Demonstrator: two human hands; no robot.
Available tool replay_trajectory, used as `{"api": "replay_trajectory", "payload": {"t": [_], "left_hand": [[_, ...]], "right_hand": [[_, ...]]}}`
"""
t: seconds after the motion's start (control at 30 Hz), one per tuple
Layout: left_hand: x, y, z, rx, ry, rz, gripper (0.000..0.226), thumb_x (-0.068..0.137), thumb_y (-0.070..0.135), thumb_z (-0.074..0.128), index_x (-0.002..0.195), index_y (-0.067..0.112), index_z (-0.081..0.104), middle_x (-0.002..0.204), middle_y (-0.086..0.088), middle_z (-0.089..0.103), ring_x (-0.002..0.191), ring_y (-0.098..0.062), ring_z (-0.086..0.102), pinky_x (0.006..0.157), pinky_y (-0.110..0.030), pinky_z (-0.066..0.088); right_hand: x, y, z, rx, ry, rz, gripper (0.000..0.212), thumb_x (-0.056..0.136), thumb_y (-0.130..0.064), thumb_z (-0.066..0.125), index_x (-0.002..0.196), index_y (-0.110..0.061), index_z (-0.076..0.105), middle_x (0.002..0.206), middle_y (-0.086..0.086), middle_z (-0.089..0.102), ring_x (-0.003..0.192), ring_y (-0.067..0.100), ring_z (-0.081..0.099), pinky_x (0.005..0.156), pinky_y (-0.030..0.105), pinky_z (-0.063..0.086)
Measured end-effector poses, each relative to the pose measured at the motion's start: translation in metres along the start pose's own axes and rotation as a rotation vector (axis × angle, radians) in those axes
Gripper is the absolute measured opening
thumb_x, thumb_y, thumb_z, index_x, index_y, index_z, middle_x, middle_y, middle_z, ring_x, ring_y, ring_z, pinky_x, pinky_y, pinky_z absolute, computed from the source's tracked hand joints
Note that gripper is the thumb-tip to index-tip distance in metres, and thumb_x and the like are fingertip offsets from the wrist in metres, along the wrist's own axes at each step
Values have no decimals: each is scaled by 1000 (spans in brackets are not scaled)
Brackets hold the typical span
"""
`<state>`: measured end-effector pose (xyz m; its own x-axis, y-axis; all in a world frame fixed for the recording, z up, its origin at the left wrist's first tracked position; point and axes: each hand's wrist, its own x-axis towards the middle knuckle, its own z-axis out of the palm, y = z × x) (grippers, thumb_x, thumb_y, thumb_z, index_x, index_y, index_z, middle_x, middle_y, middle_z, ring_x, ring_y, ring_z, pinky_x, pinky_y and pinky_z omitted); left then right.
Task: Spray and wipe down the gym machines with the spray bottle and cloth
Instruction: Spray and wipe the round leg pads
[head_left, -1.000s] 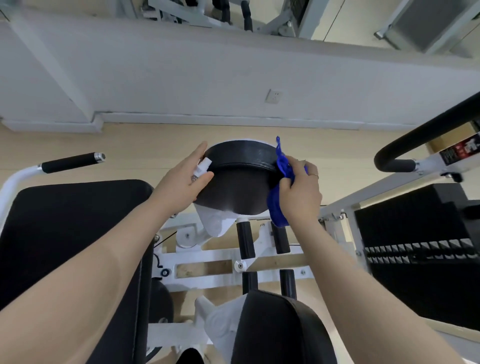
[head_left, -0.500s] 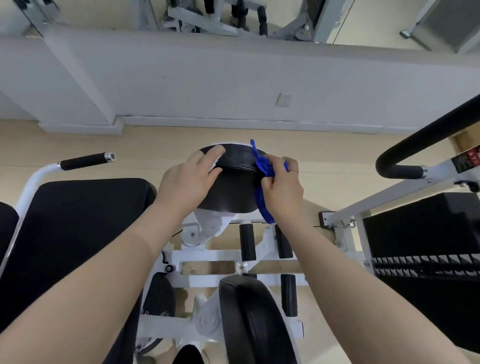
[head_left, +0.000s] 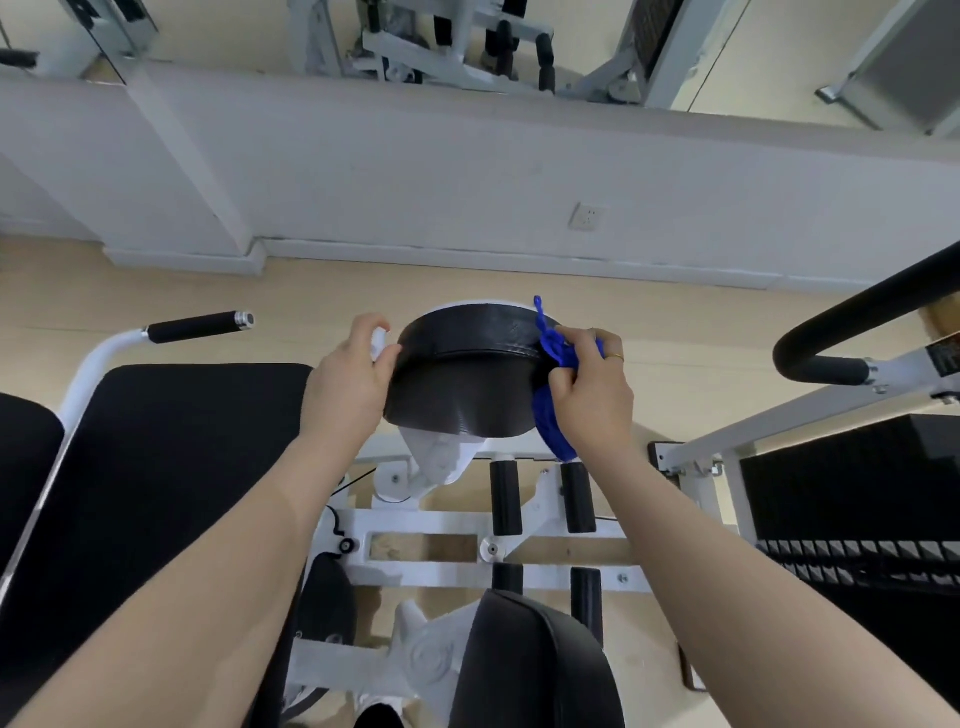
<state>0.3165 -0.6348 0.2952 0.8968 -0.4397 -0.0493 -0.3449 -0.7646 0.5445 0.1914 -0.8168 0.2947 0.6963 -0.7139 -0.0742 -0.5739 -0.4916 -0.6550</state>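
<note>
1. A round black padded cushion (head_left: 467, 374) on a white metal machine frame (head_left: 441, 540) sat at the centre of the view, above a pale wooden floor (head_left: 311, 296).
2. The left hand (head_left: 348, 384) was at the left edge of the cushion, fingers curled around a small white spray bottle (head_left: 378, 345), only the top of which showed between finger and thumb.
3. The right hand (head_left: 592, 395) was at the right edge of the cushion, with a gold ring on one finger.
4. Its fingers pinched a bunched bright blue cloth (head_left: 553, 395) against the cushion's right side.
5. One thin tail of the cloth stuck up over the cushion's far rim; the rest hung down below the hand beside the cushion's near edge.
6. Left of the cushion lay a wide flat black bench pad (head_left: 156, 467), and beyond it a white tube ended in a black foam handle (head_left: 195, 327).
7. Another black upholstered pad (head_left: 535, 670) sat near the bottom of the view, below four short black foam rollers (head_left: 505, 499).
8. At the right stood a black weight stack (head_left: 857, 519) under a curved black padded bar (head_left: 857, 322).
9. A white wall (head_left: 415, 171) with a power socket (head_left: 587, 216) ran across the far side.
</note>
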Motion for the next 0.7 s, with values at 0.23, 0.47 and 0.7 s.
{"api": "replay_trajectory", "payload": {"t": [0.23, 0.47, 0.7], "left_hand": [[-6, -36, 13, 78, -145, -85, 29, 100, 30, 37, 122, 13, 43, 83, -12, 58, 71, -31, 47, 61, -34, 34], [14, 20, -13, -99, -152, 166, 81, 86, 39, 62, 148, 33, 11, 150, 2, 30, 119, -23, 49, 80, -32, 40], [51, 59, -8, 36, -477, 266, 47, 70, 35, 74, 113, 29, 55, 104, 5, 63, 97, -21, 59, 71, -26, 45]], "right_hand": [[-7, 3, 6, -57, 75, 43, 43, 84, -8, 45, 124, -23, 52, 132, 1, 38, 72, 24, 51, 64, 28, 36], [-6, -2, 8, -53, 132, 37, 39, 81, -3, 46, 118, -14, 49, 127, 3, 42, 80, 28, 54, 61, 34, 41], [11, -57, 3, -106, 82, -301, 29, 77, -6, 53, 104, -13, 62, 124, 7, 50, 94, 31, 55, 63, 32, 44]]}}
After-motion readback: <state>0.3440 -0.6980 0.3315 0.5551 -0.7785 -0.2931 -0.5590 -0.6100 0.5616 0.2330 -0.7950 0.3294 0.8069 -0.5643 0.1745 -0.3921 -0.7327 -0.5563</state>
